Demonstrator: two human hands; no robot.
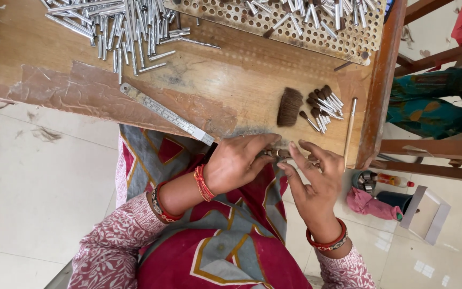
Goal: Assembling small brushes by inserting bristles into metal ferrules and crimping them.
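Note:
My left hand and my right hand meet at the near edge of the wooden table. Between their fingertips they pinch a small metal ferrule with a tuft of brown bristles. Just beyond lie a loose bundle of brown hair and a small pile of finished brush heads with silver ferrules and dark tips. A thin wooden stick rests to the right of them.
A heap of silver metal tubes lies at the far left. A perforated board holds more tubes at the top. A metal ruler lies diagonally. Another person's green clothing and a pink cloth sit at right.

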